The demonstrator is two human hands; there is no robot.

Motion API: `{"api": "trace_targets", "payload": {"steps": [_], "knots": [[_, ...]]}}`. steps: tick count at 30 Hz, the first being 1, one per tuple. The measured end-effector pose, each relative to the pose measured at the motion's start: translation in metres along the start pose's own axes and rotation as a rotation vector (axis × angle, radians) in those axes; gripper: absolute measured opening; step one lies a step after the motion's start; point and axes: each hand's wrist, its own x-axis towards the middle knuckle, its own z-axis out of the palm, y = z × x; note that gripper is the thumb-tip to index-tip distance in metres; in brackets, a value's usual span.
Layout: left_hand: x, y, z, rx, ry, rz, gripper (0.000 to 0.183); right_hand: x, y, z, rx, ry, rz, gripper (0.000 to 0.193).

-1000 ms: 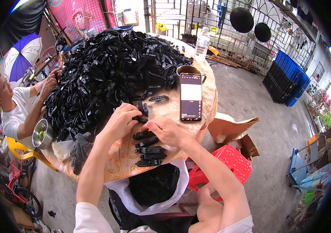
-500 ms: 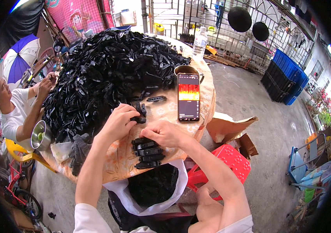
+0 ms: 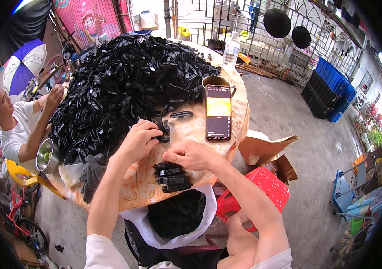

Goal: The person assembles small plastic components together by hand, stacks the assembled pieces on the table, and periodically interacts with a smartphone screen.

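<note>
A large heap of black plastic parts point(image 3: 132, 76) covers much of the round table. At the heap's near edge, my left hand point(image 3: 140, 140) has its fingers closed on a black plastic part point(image 3: 161, 138). To its right, my right hand point(image 3: 190, 155) is curled with the thumb pressed in; what its fingers hold, if anything, is hidden. Just below that hand, a short row of several black parts point(image 3: 173, 178) lies side by side at the table's near edge. One loose part point(image 3: 181, 114) rests farther up on the flowered tablecloth point(image 3: 141, 186).
A lit phone point(image 3: 218, 121) leans on a metal cup point(image 3: 213, 80), with a water bottle point(image 3: 231, 50) behind. Below the table edge hangs an open white-rimmed bag point(image 3: 209, 210) of black parts. A red stool point(image 3: 267, 188) stands right; a co-worker point(image 3: 18, 121) sits left.
The black parts in the row near the edge have been pushed closer together. Both my hands stay nearly in place. The co-worker's hand has shifted slightly, and the phone's picture differs.
</note>
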Motion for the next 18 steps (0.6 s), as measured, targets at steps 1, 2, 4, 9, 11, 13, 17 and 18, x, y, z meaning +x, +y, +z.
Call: {"api": "trace_targets", "payload": {"steps": [1,2,4,9,11,13,17,18], "knots": [[0.0,-0.001,0.001,0.004,0.001,0.001,0.022,0.0,0.001,0.001,0.0,0.0,0.0,0.039],[-0.001,-0.001,0.001,0.007,0.002,0.001,0.021,0.001,0.002,0.001,-0.004,0.007,-0.015,0.04],[-0.001,-0.002,0.001,0.001,-0.001,-0.008,0.02,0.001,0.002,0.001,-0.006,0.012,-0.03,0.04],[0.0,0.002,0.001,-0.007,0.0,-0.015,0.02,0.001,0.004,0.006,0.034,0.052,-0.065,0.054],[0.0,0.004,-0.001,-0.006,0.004,-0.013,0.02,0.001,0.002,0.002,0.019,0.012,-0.038,0.047],[0.0,0.002,0.0,-0.006,0.004,-0.009,0.02,0.001,-0.001,0.0,0.005,-0.029,-0.009,0.041],[-0.001,0.001,0.0,0.007,0.006,0.0,0.019,-0.001,-0.009,-0.002,-0.005,-0.034,-0.004,0.041],[-0.001,0.001,0.0,0.006,0.007,0.002,0.019,-0.001,-0.01,-0.002,-0.014,-0.023,-0.006,0.041]]}}
